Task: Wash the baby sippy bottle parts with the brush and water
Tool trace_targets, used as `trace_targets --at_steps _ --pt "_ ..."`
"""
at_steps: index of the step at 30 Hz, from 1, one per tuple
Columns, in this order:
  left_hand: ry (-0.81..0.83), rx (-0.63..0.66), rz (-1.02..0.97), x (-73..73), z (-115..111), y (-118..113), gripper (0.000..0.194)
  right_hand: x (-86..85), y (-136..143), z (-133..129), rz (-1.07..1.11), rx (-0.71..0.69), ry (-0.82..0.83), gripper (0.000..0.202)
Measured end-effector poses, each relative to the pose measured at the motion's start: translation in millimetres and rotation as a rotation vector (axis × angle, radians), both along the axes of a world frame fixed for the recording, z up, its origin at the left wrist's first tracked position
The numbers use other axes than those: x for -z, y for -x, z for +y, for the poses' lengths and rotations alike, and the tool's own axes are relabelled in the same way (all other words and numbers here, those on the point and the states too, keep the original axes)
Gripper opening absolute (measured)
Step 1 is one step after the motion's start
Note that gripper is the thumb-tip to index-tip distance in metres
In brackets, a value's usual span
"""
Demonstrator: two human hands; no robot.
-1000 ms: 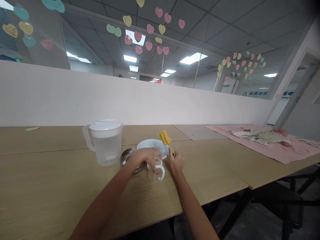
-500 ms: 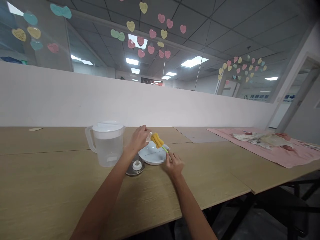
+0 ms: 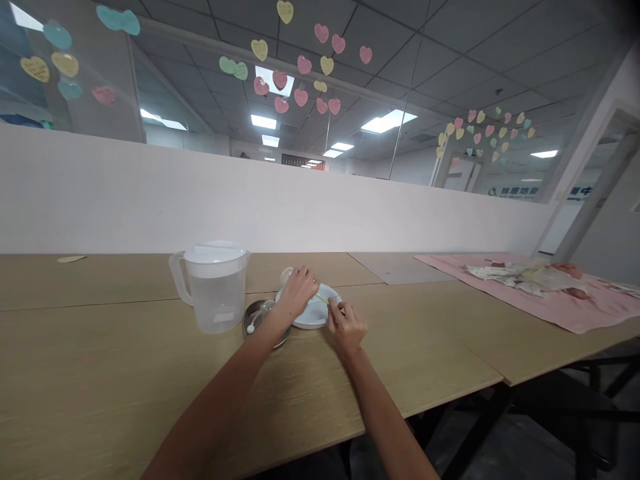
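Observation:
Over the white dish (image 3: 316,319), my left hand (image 3: 300,292) is closed around a small clear bottle (image 3: 286,276), one rounded end of which shows past the fingers. My right hand (image 3: 349,327) pinches the thin green handle (image 3: 322,299) of a sponge brush at the dish's right side. The brush's yellow head is hidden behind or within my left hand's grip. Beside the dish, partly under my left forearm, a round metal bowl (image 3: 246,325) holds a clear piece with a white part (image 3: 251,328).
A lidded clear pitcher (image 3: 219,300) of water stands left of the bowl. At the right lies a pink cloth (image 3: 540,313) with a doll-like figure and clothing on it. A white wall (image 3: 300,213) rises behind the table (image 3: 125,373).
My left hand has moved right and turned over the brush, and the yellow sponge has gone out of sight. The bowl's contents show from another side. My right hand has barely moved.

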State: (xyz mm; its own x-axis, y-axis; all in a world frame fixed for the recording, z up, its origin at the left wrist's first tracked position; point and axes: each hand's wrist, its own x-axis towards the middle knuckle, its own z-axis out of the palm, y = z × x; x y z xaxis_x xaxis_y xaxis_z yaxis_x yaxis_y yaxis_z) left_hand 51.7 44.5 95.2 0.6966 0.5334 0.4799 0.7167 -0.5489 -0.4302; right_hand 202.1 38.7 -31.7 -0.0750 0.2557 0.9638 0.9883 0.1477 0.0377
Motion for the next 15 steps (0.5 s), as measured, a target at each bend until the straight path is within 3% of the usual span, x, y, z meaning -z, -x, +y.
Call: trace_targets --at_steps 7,15 --pt "0.041 0.058 0.02 8.6 -5.6 -17.3 0.021 -0.1 -0.4 -0.1 0.052 -0.036 -0.009 0.023" --pt "0.063 0.088 -0.059 8.3 7.1 -6.9 0.024 -0.8 -4.4 1.9 0.142 -0.019 0.007 0.023"
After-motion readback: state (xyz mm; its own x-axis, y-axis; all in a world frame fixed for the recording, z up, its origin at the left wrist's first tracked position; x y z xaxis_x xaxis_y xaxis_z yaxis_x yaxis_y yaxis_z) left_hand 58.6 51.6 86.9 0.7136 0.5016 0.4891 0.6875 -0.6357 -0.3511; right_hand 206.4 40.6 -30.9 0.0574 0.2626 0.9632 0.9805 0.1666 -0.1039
